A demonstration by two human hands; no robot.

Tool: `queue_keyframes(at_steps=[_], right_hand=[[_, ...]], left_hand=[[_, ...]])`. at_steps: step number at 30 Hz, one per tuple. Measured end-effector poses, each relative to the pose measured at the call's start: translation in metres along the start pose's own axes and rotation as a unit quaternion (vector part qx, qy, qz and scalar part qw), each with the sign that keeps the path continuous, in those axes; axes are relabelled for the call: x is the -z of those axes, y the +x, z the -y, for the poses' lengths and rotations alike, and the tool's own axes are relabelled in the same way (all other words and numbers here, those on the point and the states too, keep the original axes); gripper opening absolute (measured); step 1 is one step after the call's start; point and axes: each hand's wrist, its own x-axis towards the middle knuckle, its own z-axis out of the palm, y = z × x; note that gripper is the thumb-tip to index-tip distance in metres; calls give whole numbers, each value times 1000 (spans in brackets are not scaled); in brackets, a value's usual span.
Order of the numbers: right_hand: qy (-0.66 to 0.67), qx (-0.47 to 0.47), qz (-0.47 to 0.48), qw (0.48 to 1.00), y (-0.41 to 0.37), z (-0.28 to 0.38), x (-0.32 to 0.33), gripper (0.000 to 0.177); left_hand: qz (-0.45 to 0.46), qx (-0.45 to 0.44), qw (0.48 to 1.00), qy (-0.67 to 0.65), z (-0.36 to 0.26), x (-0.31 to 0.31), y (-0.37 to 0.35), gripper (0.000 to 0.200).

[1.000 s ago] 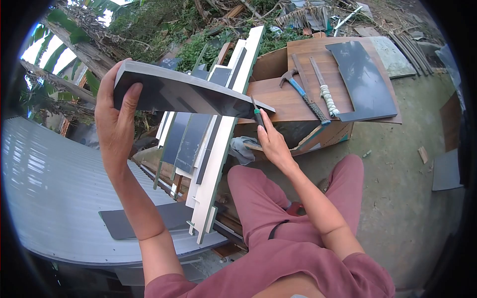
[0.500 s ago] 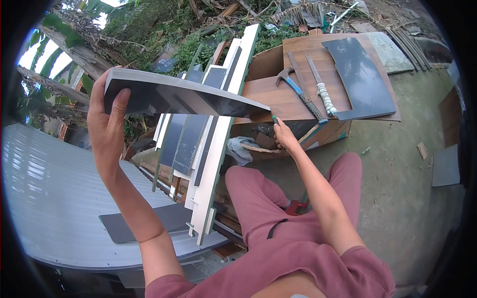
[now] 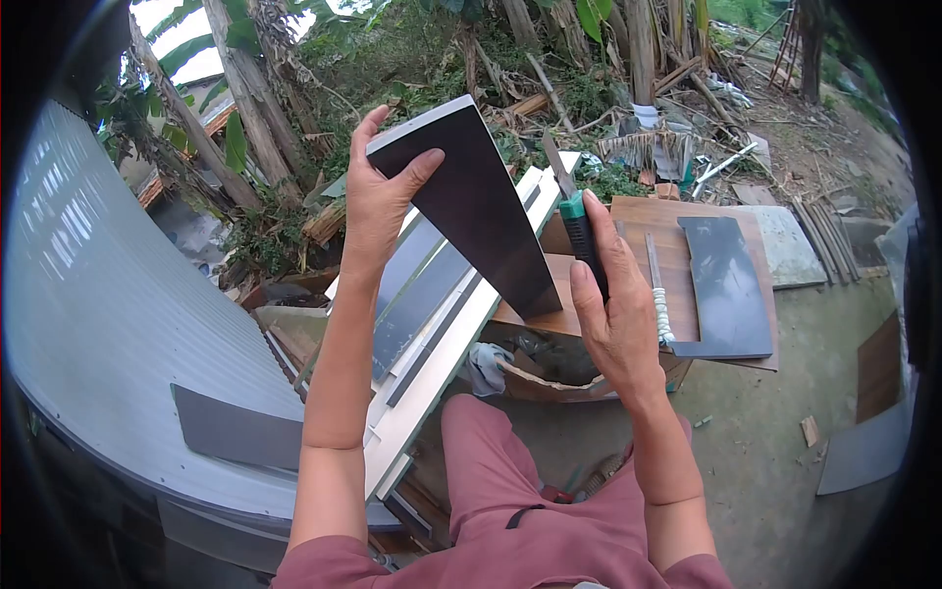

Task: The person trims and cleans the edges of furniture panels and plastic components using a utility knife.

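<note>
My left hand (image 3: 378,201) grips the dark panel (image 3: 481,211) by its top end, above the wooden tabletop (image 3: 638,211); its long axis slants down to the right. My right hand (image 3: 613,314) closes round a green-handled knife (image 3: 581,240), blade pointing up, beside the panel.

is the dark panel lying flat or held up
Held up, tilted. The left hand grips the dark panel at its top end; the right hand holds a green-handled cutter beside it.

A dark, glossy board (image 3: 481,206) with a pale edge slants from upper centre down to mid-frame. Just right of it, a green-and-black-handled knife (image 3: 581,236) stands nearly upright, blade up.
</note>
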Motion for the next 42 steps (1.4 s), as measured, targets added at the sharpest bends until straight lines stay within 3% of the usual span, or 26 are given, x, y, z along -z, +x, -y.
queue_keyframes(at_steps=[1, 3, 4, 5, 7, 11, 12, 15, 17, 19, 25, 27, 29, 33, 35, 37, 42], right_hand=[[-10, 7, 0, 1000, 5, 9, 11, 55], [-96, 10, 61, 993, 12, 31, 36, 57], [-126, 55, 59, 989, 16, 37, 44, 58], [-138, 59, 63, 987, 21, 49, 52, 58], [-210, 11, 158, 965, 30, 76, 69, 52], [-244, 33, 188, 951, 41, 99, 82, 53], [-239, 1, 214, 947, 43, 105, 85, 52], [-251, 29, 214, 944, 41, 106, 88, 52], [-258, 17, 229, 938, 41, 112, 93, 52], [-234, -45, 267, 934, 41, 119, 96, 51], [-264, 19, 215, 940, 43, 96, 105, 47], [-321, -4, 214, 923, 50, 91, 112, 45], [-311, -128, 212, 918, 62, 82, 123, 44], [-361, -112, 198, 904, 54, 13, 143, 45], [-100, -318, 184, 925, 42, 12, 139, 45], [-22, -329, 190, 925, 26, 1, 130, 46], [196, -291, 189, 917, 0, 10, 69, 47]], left_hand=[[39, 73, 986, -143, 6, -1, -1, 49], [63, 106, 975, -184, 11, -5, -7, 42], [92, 140, 962, -214, 12, -10, -12, 35], [89, 138, 960, -228, 8, -17, -15, 35], [100, 127, 955, -249, -9, -36, -23, 25], [99, 107, 952, -269, -18, -63, -43, 19], [106, 56, 972, -204, -17, -66, -45, 18], [116, 110, 959, -233, -29, -73, -59, 17], [114, 101, 962, -229, -31, -76, -64, 16], [122, 101, 963, -218, -35, -76, -68, 16], [119, 112, 969, -184, -44, -74, -72, 21], [133, 120, 971, -161, -44, -72, -74, 23], [130, 128, 966, -182, -45, -70, -75, 25], [77, 117, 967, -213, -39, -62, -76, 24], [16, 90, 965, -248, -32, -50, -76, 22], [-24, 126, 964, -232, -35, -30, -79, 22], [-86, 80, 955, -271, -15, 17, -96, 37]])
